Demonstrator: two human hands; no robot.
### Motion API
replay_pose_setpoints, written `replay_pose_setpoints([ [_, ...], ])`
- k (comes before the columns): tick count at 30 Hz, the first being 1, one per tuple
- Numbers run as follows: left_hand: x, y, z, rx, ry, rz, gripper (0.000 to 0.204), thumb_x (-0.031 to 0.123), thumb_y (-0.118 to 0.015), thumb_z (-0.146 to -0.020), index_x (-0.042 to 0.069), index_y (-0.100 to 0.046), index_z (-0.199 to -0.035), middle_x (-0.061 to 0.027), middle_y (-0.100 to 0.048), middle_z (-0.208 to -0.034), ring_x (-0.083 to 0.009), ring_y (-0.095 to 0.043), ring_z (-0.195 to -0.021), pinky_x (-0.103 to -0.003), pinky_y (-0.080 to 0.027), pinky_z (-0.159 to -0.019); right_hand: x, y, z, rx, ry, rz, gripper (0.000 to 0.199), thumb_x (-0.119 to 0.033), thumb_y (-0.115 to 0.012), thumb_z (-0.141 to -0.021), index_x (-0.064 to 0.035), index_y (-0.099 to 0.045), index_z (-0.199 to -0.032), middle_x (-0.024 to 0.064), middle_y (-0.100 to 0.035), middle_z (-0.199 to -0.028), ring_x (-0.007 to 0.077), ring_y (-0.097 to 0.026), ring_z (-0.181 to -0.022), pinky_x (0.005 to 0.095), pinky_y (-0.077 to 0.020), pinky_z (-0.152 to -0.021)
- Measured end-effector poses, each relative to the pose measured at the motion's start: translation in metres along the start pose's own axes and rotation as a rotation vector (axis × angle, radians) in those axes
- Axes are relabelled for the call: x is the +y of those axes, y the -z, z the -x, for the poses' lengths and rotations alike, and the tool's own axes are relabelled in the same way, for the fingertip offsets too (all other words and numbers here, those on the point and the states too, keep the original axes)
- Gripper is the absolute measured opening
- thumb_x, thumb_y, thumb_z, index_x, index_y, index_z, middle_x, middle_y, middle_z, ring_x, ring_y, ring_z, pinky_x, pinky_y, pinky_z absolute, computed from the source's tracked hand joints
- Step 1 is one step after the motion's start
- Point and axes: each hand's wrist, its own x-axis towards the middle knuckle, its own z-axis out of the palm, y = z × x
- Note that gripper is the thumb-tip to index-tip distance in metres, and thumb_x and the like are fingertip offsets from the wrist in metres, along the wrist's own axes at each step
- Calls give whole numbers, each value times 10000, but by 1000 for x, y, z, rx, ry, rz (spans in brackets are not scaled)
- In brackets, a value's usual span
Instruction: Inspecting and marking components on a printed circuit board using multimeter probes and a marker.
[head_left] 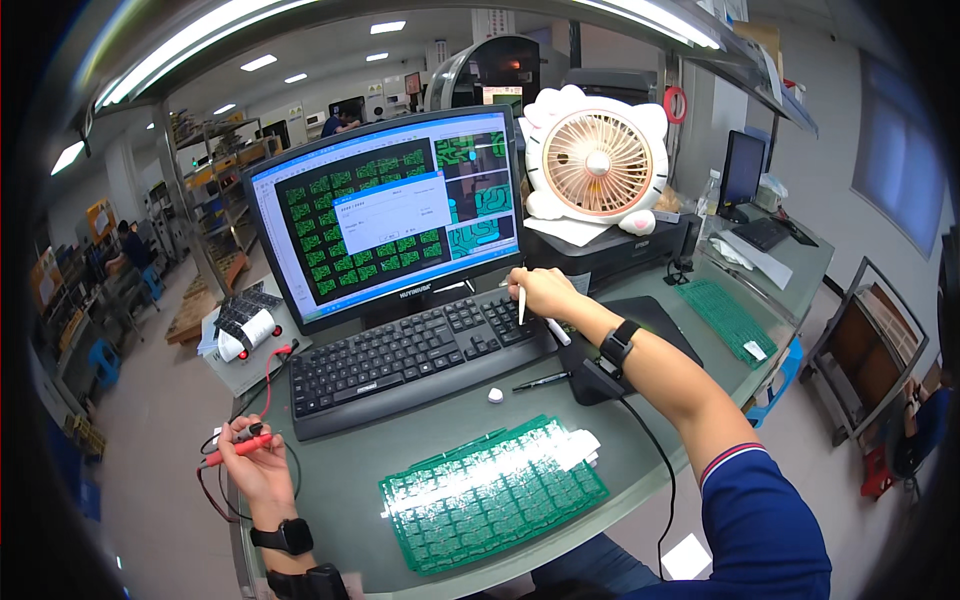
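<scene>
My left hand (262, 475) is closed around a red test probe (236, 450) and a black one, held off the desk's left edge, with their leads hanging down and looping. My right hand (545, 292) pinches a slim white pointed tool (521, 306), possibly tweezers, above the right end of a black keyboard (425, 345). Whether its fingers touch the keys I cannot tell. Near the front edge of the desk lies a panel of green circuit boards (495, 500), glare across it and white paper pieces (580, 450) at its right end.
Behind the keyboard stands a monitor (390, 215) with a dialog box over rows of board patterns. A cat-shaped fan (597, 165) sits on a black printer (625, 262). A pen (541, 382), a small white object (495, 396) and a second green panel (725, 318) lie on the desk.
</scene>
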Motion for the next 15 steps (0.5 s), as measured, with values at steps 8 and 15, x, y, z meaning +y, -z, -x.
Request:
replay_pose_setpoints([
  [8,1,4,-3,-9,-25,0,247,314,-484,-971,75,-528,-923,-53,-563,-937,-116,-509,-712,-268,-425,-605,-22,11,17,-24,120,-138,162,-266,-554,-901,-116,-610,-924,148,-688,-842,346,-665,-827,478,-486,-701],
  [15,-4,9,-4,1,-12,-7,246,330,-496,-967,94,-555,-936,-48,-590,-920,-134,-566,-725,-285,-467,-624,-17,2,15,-57,172,-65,219,-308,-515,-937,-125,-624,-991,124,-690,-877,333,-655,-875,451,-479,-750],
])
